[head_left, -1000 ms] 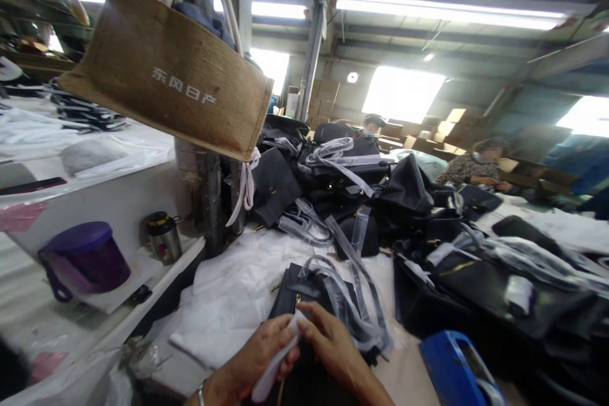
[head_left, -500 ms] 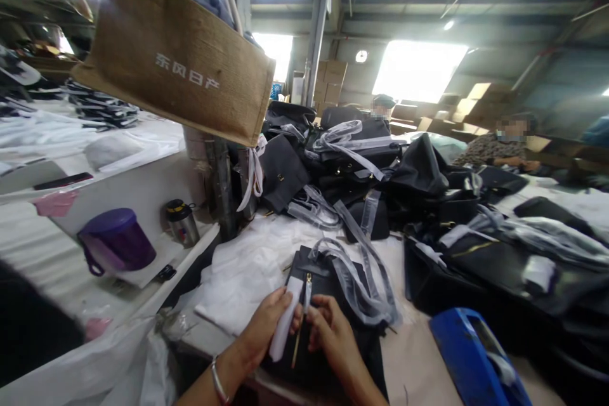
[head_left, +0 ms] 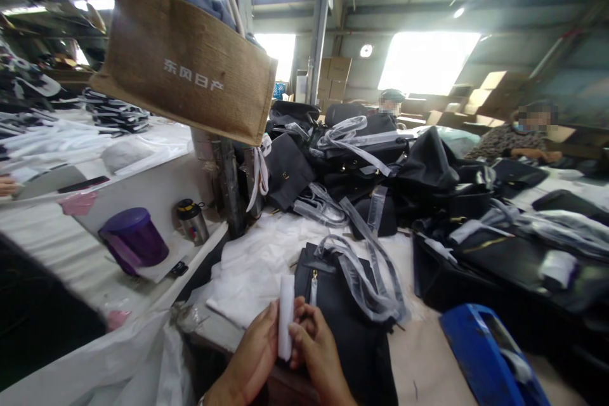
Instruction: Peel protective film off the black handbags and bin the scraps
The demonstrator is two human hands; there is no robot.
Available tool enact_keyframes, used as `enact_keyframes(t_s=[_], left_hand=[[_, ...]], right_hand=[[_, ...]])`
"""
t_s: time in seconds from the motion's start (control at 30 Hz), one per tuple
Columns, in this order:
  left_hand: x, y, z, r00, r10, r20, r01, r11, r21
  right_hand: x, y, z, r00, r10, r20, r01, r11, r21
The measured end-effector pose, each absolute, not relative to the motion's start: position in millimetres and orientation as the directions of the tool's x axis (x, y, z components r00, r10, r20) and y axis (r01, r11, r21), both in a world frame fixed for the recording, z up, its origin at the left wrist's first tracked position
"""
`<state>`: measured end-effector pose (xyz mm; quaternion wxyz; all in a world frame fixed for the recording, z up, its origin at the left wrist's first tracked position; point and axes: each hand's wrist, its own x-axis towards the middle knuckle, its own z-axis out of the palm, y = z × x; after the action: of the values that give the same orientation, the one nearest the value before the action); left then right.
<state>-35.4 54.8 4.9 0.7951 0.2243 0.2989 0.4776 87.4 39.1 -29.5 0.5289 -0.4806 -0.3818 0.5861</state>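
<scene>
My left hand (head_left: 257, 344) holds a narrow white folded strip of wrapping sheet (head_left: 286, 316) upright between thumb and fingers. At the strip's right edge, the curled fingers of my right hand (head_left: 314, 344) pinch it too. Under and beside my hands lies a black bag (head_left: 364, 355) with plastic-wrapped straps (head_left: 380, 295). On its front a gold zipper pull (head_left: 314, 285) hangs with a pale wrapped tab, just beyond my right fingers. A heap of thin white sheets (head_left: 252, 260) lies left of the bag.
A blue tape dispenser-like tool (head_left: 485, 349) sits at right. Black bags (head_left: 352, 171) are piled behind. A brown cloth bag (head_left: 190, 63) hangs at upper left near a post. A purple container (head_left: 136, 241) and a flask (head_left: 193, 221) stand left. A co-worker (head_left: 518, 136) is at far right.
My right hand has let go of the zipper tab and moved left to the white strip. The strip now stands more upright, slightly left of the zipper. The view has shifted slightly.
</scene>
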Motion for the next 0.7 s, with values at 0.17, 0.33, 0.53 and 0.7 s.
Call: enact_keyframes(t_s=[0.17, 0.33, 0.53, 0.7], left_hand=[[-39.9, 49.1, 0.3, 0.374, 0.904, -0.207, -0.646, 0.414, 0.641], [-34.4, 44.2, 0.5, 0.335, 0.918, -0.212, -0.554, 0.373, 0.744], [-28.4, 36.9, -2.5, 0.244, 0.945, -0.218, -0.490, 0.314, 0.813], [-23.2, 34.3, 1.8, 0.159, 0.952, -0.260, -0.454, 0.305, 0.837]], right_hand=[[91.8, 38.2, -37.1, -0.060, 0.982, -0.176, -0.327, -0.186, -0.926], [89.6, 40.5, -34.1, -0.029, 0.983, -0.182, -0.252, -0.184, -0.950], [79.7, 37.5, -29.5, 0.150, 0.976, -0.155, 0.010, -0.158, -0.987], [80.2, 31.8, -22.1, 0.152, 0.982, 0.109, 0.393, 0.041, -0.919]])
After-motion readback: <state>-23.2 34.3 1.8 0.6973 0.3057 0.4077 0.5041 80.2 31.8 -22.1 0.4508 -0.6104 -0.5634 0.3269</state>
